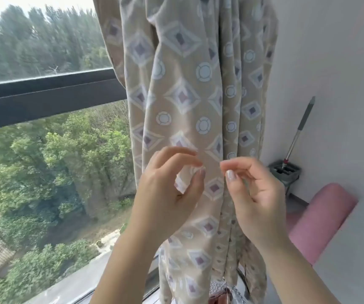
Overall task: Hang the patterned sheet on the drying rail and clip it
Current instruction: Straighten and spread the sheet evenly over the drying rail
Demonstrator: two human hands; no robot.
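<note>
The patterned sheet (183, 95), beige with purple diamonds and white rings, hangs in long folds from above the frame down past the window sill. The drying rail and any clip are out of view. My left hand (168, 194) hovers just in front of the sheet, with loosely curved fingers and thumb that hold nothing I can make out. My right hand (253, 194) is beside it, its thumb and forefinger tips pinching a vertical fold of the sheet at about mid height.
A large window with a dark crossbar (45, 95) fills the left, with trees outside. A white wall is on the right. A mop (297, 137) stands in its grey bucket (285, 172) in the corner. A pink cushioned seat (317, 220) lies below it.
</note>
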